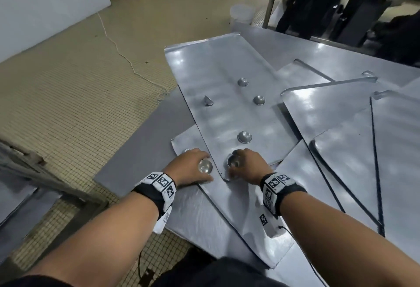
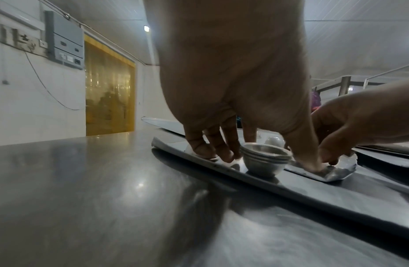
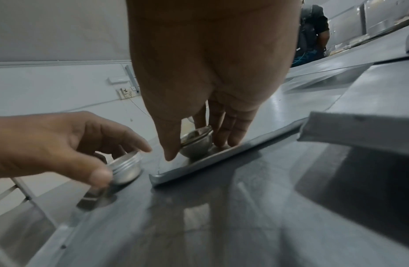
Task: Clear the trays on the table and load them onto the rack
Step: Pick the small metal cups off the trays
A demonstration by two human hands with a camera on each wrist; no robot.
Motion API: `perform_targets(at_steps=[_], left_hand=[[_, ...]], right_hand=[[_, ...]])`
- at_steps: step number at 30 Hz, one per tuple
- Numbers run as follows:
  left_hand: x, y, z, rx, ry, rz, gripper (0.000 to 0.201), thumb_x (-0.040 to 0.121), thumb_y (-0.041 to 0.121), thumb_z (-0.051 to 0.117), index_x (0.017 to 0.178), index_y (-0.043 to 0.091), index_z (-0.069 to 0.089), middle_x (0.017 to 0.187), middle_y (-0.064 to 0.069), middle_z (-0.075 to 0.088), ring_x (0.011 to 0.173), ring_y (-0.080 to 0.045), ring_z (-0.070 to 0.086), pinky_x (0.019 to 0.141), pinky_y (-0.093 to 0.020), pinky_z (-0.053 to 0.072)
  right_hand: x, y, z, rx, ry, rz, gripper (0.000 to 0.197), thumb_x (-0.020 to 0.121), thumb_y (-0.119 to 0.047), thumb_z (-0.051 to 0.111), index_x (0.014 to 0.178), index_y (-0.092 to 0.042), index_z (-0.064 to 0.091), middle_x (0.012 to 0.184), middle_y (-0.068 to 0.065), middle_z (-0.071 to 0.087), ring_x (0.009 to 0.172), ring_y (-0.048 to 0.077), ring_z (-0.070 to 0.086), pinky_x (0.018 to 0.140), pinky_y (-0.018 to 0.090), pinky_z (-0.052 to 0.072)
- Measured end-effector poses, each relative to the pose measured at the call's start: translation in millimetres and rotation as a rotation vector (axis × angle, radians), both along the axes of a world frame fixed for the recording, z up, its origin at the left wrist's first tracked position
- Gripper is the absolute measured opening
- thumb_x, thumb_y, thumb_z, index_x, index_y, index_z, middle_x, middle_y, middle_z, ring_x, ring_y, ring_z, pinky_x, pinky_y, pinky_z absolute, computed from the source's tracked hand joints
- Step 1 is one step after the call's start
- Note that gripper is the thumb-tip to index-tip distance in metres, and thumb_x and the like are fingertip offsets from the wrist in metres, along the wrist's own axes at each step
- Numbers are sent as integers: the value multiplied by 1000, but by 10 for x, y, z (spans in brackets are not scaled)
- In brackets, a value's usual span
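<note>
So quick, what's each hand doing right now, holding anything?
Left hand: fingers curled round a stack of small steel bowls, gripping it.
Right hand: thumb and fingers closing round another small steel bowl on the top tray.

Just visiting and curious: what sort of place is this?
Probably a commercial bakery or kitchen: large metal trays piled on a steel table, small metal cups on them, and a tiled floor.

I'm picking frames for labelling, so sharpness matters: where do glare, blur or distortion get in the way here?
Head view: ceiling lights glare in patches on the top tray, edges curve from the wide angle. Left wrist view: the table foreground is smeared, the stacked cups fairly sharp. Right wrist view: the left hand is motion-blurred, the right hand looms large.
</note>
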State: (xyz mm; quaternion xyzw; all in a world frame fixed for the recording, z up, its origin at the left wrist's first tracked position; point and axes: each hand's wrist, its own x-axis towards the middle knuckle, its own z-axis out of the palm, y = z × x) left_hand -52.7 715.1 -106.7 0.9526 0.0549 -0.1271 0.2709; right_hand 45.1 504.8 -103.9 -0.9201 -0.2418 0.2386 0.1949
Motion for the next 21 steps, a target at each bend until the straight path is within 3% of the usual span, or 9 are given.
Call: perform_targets(at_steps=[3,7,13,18,21], left_hand=[[61,107,47,-61,-85,46,69,78,66,70,132,24,58,122,8,59,105,-8,57,94,-30,48],[137,307,91,-4,-229,117,44,90,48,66,122,19,64,115,2,63,103,-16,61,93,-35,48],[188,492,57,54,-33,89,67,80,39,77,141,22,53,134,1,50,119,-19,56,94,-25,41],[279,556,8,97,30,74,45,81,34,75,123,20,65,116,1,54,105,-23,60,85,-29,45],[340,554,2,91,7,90,42,84,33,74,122,19,65,118,2,54,104,-23,60,84,-29,45]], right_hand=[[11,8,28,11,3,-35,57,76,-43,79,125,-17,65,120,10,63,110,28,60,90,34,48],[74,-55,78,95,-58,-142,58,81,-56,73,123,-17,67,118,2,67,105,21,63,87,31,49],[414,-150,116,86,-166,-233,42,89,-40,69,124,-18,64,121,8,60,99,26,63,87,35,49],[688,-140,104,34,-105,-184,54,92,-32,64,143,-23,50,138,11,50,109,30,62,97,36,47],[768,-74,51,16,-48,-147,60,92,-26,62,149,-24,45,142,12,47,121,31,57,101,36,43]])
